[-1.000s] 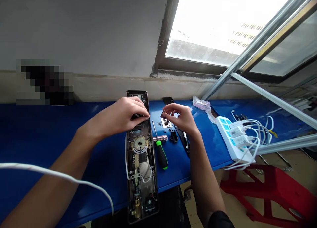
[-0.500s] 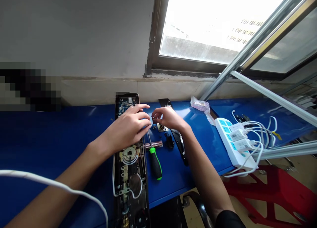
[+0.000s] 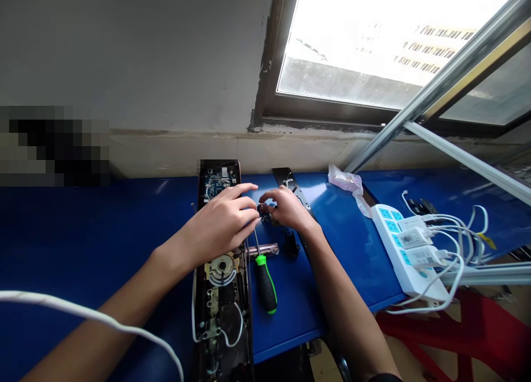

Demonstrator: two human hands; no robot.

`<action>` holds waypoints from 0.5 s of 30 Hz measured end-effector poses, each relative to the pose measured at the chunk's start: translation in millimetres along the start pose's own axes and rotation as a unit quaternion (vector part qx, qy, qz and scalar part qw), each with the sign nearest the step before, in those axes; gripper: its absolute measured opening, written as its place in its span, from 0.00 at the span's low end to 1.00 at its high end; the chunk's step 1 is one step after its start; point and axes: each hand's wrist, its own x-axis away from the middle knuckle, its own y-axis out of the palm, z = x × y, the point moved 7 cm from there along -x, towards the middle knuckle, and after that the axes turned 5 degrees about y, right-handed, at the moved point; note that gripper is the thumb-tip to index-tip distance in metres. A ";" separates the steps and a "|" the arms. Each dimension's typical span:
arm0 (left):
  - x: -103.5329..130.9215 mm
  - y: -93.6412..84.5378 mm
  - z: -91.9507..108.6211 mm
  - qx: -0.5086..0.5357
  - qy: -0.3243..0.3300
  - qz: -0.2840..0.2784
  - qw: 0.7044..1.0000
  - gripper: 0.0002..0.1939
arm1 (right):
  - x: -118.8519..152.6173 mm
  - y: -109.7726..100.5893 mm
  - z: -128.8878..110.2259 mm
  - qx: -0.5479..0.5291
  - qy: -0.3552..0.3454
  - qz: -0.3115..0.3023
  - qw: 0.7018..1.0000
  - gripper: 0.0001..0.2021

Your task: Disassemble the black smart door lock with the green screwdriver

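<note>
A long black housing [image 3: 222,268], like an opened electronic door lock, lies on the blue table with a blue circuit board [image 3: 219,182] at its far end. My left hand [image 3: 226,216] rests across it, fingers apart and stretched to the right, holding nothing visible. Right of it, my right hand [image 3: 286,207] has its thumb and fingers pinched over small dark parts [image 3: 264,218]; what they hold is too small to make out. Below my hands lies a screwdriver [image 3: 266,285] with a black and green handle, its shaft pointing away. A shiny pinkish cylinder [image 3: 265,250] lies crosswise near its shaft.
A black part [image 3: 291,244] and a long black plate [image 3: 286,176] lie by my right arm. Farther right are a plastic bag [image 3: 344,178] and a white power strip [image 3: 404,249] with chargers and cables. A white cable [image 3: 83,310] crosses my left forearm. A metal frame [image 3: 418,88] stands right.
The view has shifted, so things sit a little farther right. My right hand has come down to the small parts on the table. My left hand stays over the housing.
</note>
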 end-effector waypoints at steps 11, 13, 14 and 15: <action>-1.6 0.9 1.1 -0.008 0.005 -0.005 1.000 0.14 | 5.2 -2.2 -2.7 -0.009 0.005 0.020 1.000 0.08; -1.4 1.1 1.2 -0.008 0.007 -0.005 1.000 0.15 | 6.2 -4.7 -4.1 -0.012 0.005 0.022 1.000 0.08; -1.1 0.9 0.9 -0.007 0.006 -0.005 1.000 0.15 | 7.3 -7.0 -5.6 -0.014 0.006 0.024 1.000 0.08; -0.7 0.3 0.6 -0.004 0.005 -0.006 1.000 0.15 | 9.3 -10.0 -8.1 -0.016 0.007 0.026 1.000 0.08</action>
